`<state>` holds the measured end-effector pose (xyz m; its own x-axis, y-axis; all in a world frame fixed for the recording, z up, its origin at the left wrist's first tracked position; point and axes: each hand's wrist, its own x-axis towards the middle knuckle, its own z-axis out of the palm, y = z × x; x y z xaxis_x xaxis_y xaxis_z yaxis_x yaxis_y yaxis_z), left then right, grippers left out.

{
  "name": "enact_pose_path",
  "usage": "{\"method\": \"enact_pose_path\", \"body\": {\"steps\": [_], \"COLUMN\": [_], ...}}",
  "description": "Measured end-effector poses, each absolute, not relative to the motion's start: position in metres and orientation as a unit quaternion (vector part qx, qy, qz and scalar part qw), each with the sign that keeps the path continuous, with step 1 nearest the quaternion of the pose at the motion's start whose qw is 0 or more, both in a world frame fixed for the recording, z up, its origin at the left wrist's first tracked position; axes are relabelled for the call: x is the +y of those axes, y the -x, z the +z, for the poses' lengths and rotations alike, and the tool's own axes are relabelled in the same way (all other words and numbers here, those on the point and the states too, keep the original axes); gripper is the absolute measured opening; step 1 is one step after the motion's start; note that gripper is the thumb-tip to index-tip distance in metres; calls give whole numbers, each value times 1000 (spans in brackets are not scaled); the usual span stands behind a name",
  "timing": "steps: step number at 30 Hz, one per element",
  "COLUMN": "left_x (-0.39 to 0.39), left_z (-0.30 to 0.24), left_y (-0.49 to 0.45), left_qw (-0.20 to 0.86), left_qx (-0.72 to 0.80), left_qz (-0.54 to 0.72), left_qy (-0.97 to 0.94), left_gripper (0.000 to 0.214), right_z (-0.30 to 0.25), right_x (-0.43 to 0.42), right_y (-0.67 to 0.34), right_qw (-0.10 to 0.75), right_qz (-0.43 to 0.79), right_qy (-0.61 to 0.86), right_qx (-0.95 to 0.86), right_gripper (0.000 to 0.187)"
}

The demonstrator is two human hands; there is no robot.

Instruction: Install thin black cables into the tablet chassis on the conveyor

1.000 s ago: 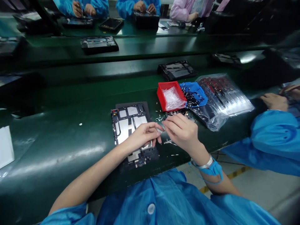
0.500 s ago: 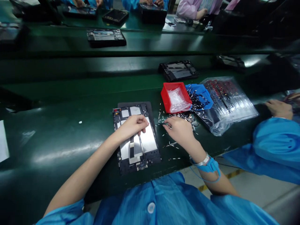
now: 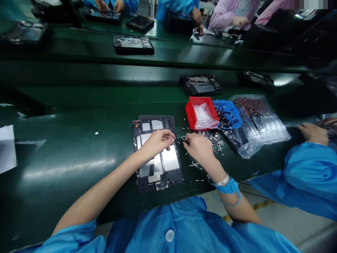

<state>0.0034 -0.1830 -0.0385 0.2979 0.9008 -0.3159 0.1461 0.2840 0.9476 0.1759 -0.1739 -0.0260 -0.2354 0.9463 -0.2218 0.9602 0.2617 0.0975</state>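
An opened tablet chassis (image 3: 158,165) with silver shield plates lies on a dark mat on the green bench in front of me. My left hand (image 3: 157,142) rests over its upper middle, fingers pinched on a small thin white strip at the tablet's right edge. My right hand (image 3: 198,147) sits just to the right on the bench, fingertips pinched together among small scattered black and white parts (image 3: 210,137); what it holds is too small to make out.
A red bin (image 3: 190,113) of clear film pieces, a blue bin (image 3: 235,116) of small cables and a clear plastic bag (image 3: 258,121) of parts stand right of the tablet. More tablets lie on the conveyor (image 3: 201,84). A co-worker's blue sleeve (image 3: 305,175) is at right.
My hands, together over the tablet's right side a second ago, separated. The left stays over the tablet pinching a strip; the right moved to the loose parts beside it. The view tilted slightly.
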Motion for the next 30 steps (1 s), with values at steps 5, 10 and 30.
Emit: {"method": "enact_pose_path", "body": {"steps": [5,10,30], "left_x": [-183,-184,-186], "left_z": [-35,-33,-31], "left_y": [-3,-3,1], "left_qw": [621,619,488], "left_qx": [502,489,479], "left_qz": [325,334,350], "left_qy": [-508,-516,-640], "left_gripper": [9,7,11], "right_z": [-27,-29,-30], "right_x": [-177,-175,-175], "right_y": [-176,-176,-191], "right_qw": [138,136,118], "right_qz": [-24,-30,-21], "right_qy": [-614,-602,-601], "right_qx": [777,787,790], "right_gripper": [20,23,13]}}
